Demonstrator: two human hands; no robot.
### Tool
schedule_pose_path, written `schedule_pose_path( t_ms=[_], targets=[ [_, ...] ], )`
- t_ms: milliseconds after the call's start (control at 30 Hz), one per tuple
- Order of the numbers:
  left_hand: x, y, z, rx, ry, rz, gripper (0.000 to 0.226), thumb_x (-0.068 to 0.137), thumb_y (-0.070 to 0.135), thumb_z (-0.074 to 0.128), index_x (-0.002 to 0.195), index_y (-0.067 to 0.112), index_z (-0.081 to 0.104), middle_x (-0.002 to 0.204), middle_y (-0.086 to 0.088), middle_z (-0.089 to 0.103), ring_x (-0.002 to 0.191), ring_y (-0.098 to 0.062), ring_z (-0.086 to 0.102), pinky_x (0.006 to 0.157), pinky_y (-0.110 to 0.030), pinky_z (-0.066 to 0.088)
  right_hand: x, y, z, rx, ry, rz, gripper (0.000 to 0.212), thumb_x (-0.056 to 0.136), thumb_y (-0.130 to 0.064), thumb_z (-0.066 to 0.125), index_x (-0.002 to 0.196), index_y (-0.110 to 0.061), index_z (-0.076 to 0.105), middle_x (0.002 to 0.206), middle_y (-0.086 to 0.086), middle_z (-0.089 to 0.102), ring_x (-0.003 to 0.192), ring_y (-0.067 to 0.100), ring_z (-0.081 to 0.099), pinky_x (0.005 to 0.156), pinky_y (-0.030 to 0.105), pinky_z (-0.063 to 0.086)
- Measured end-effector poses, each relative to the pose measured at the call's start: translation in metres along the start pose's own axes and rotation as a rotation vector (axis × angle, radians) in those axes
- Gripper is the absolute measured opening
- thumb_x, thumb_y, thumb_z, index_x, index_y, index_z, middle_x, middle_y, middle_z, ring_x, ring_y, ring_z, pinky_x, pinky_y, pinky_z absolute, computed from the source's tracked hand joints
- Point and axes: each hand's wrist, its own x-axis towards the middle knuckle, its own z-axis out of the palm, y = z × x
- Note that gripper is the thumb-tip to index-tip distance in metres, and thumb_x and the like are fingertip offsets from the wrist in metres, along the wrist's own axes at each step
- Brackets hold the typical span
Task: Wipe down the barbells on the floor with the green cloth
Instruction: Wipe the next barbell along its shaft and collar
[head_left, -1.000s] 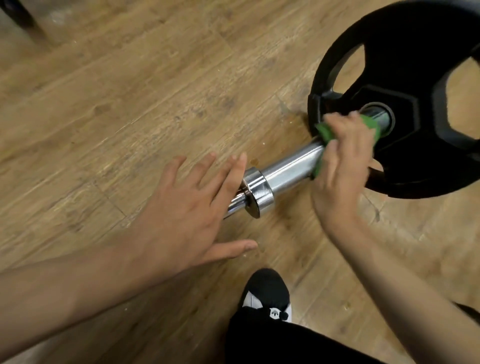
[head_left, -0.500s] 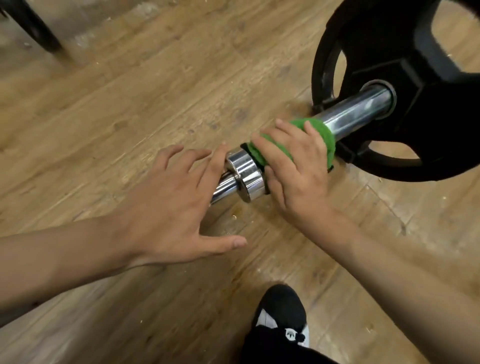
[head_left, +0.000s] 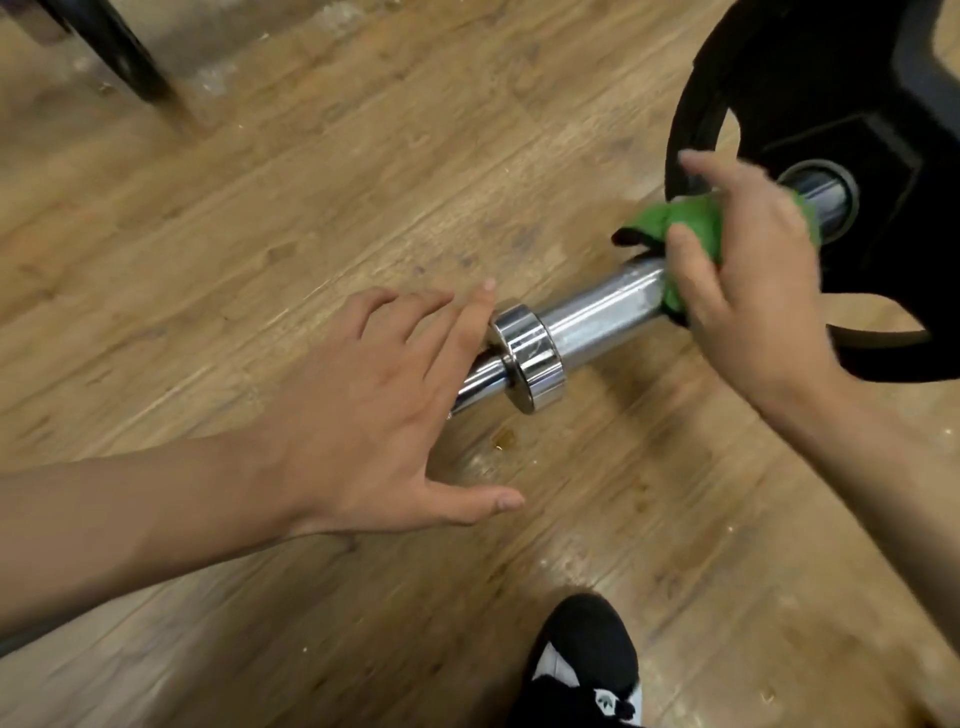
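1. My right hand (head_left: 748, 275), right of centre in the frame, has its fingers curled over the green cloth (head_left: 696, 218) and grips it against the barbell (head_left: 597, 317). The hand is blurred.
2. The cloth wraps the thick chrome part of the bar, just in front of the black weight plate (head_left: 831, 78) at the upper right. One dark corner of it sticks out to the left.
3. The bar runs diagonally from the plate's centre hole down to a shiny collar (head_left: 527, 358) near mid-frame, then narrows.
4. My left hand (head_left: 363, 405) is spread flat with straight fingers over the thin part of the bar, fingertips by the collar. I cannot tell whether they touch it.
5. Everything sits on a wooden floor (head_left: 311, 182). A black shoe (head_left: 587, 649) shows at the bottom edge and a dark metal leg (head_left: 119, 52) at the upper left.
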Motion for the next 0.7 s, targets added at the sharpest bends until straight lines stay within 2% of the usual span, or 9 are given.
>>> schedule_pose_path(
  t_ms=[67, 100, 200, 267, 400, 533, 567, 667, 700],
  targets=[
    [0.001, 0.003, 0.001, -0.007, 0.011, 0.003, 0.129, 0.084, 0.096, 0.022, 0.161, -0.008, 0.019, 0.150, -0.021, 0.052, 0.140, -0.040, 0.048, 0.116, -0.059, 0.034, 0.015, 0.007, -0.016, -0.033, 0.045, 0.177, 0.030, 0.101, -0.026, 0.049, 0.124, -0.011, 0.061, 0.110, 0.001, 0.061, 0.115, 0.023, 0.054, 0.123, 0.050, 0.025],
    [0.001, 0.006, 0.002, -0.006, 0.019, 0.002, 0.129, 0.084, 0.096, 0.024, 0.161, -0.007, 0.019, 0.150, -0.021, 0.052, 0.140, -0.040, 0.048, 0.116, -0.060, 0.034, 0.012, -0.005, -0.012, -0.044, 0.050, 0.180, 0.025, 0.101, -0.025, 0.050, 0.117, -0.012, 0.063, 0.105, -0.004, 0.059, 0.109, 0.018, 0.055, 0.125, 0.049, 0.022],
    [-0.004, 0.011, 0.004, -0.007, 0.023, 0.011, 0.128, 0.084, 0.096, 0.024, 0.161, -0.006, 0.019, 0.150, -0.022, 0.051, 0.139, -0.041, 0.049, 0.116, -0.063, 0.034, -0.025, -0.043, 0.013, 0.052, -0.077, -0.077, 0.023, 0.104, -0.025, 0.049, 0.115, -0.014, 0.066, 0.104, -0.014, 0.057, 0.100, 0.001, 0.048, 0.125, 0.036, 0.018],
    [-0.007, 0.016, 0.007, -0.005, 0.020, 0.029, 0.126, 0.086, 0.095, 0.023, 0.160, -0.006, 0.022, 0.152, -0.024, 0.049, 0.138, -0.043, 0.050, 0.114, -0.066, 0.036, -0.032, -0.029, 0.007, 0.012, -0.146, -0.149, 0.026, 0.106, -0.027, 0.047, 0.118, -0.014, 0.067, 0.104, -0.011, 0.061, 0.101, 0.005, 0.054, 0.124, 0.033, 0.018],
    [-0.011, 0.027, 0.011, -0.010, 0.022, 0.035, 0.122, 0.087, 0.092, 0.023, 0.161, -0.005, 0.024, 0.159, -0.025, 0.042, 0.140, -0.047, 0.048, 0.112, -0.071, 0.036, -0.015, -0.003, -0.021, -0.065, -0.017, 0.170, 0.025, 0.106, -0.025, 0.048, 0.113, -0.020, 0.071, 0.106, -0.006, 0.069, 0.107, 0.022, 0.064, 0.126, 0.049, 0.019],
    [-0.017, 0.045, 0.017, -0.005, 0.054, 0.071, 0.119, 0.089, 0.090, 0.026, 0.161, -0.004, 0.024, 0.159, -0.026, 0.041, 0.142, -0.048, 0.045, 0.112, -0.072, 0.033, -0.077, -0.044, 0.006, 0.033, -0.145, -0.127, 0.029, 0.107, -0.027, 0.047, 0.119, -0.016, 0.070, 0.109, -0.004, 0.072, 0.109, 0.013, 0.062, 0.124, 0.036, 0.019],
    [-0.019, 0.049, 0.020, -0.007, 0.051, 0.077, 0.118, 0.089, 0.090, 0.025, 0.161, -0.004, 0.022, 0.160, -0.026, 0.040, 0.144, -0.048, 0.043, 0.113, -0.072, 0.032, -0.071, -0.032, -0.005, -0.002, -0.152, -0.105, 0.030, 0.107, -0.027, 0.046, 0.119, -0.016, 0.071, 0.108, -0.003, 0.072, 0.107, 0.015, 0.064, 0.124, 0.038, 0.022],
    [-0.024, 0.058, 0.025, -0.020, 0.025, 0.079, 0.114, 0.092, 0.088, 0.022, 0.164, 0.001, 0.016, 0.165, -0.024, 0.033, 0.148, -0.048, 0.038, 0.116, -0.072, 0.027, -0.047, 0.013, -0.031, -0.089, 0.005, 0.230, 0.027, 0.106, -0.026, 0.049, 0.115, -0.018, 0.074, 0.108, -0.002, 0.073, 0.105, 0.020, 0.064, 0.122, 0.051, 0.027],
    [-0.024, 0.060, 0.026, -0.011, 0.027, 0.088, 0.112, 0.092, 0.088, 0.022, 0.164, 0.001, 0.015, 0.165, -0.024, 0.032, 0.148, -0.048, 0.037, 0.116, -0.072, 0.026, -0.053, 0.007, -0.027, -0.114, 0.036, 0.259, 0.027, 0.106, -0.025, 0.049, 0.115, -0.018, 0.074, 0.108, -0.005, 0.072, 0.106, 0.017, 0.063, 0.122, 0.051, 0.027]
  ],
)
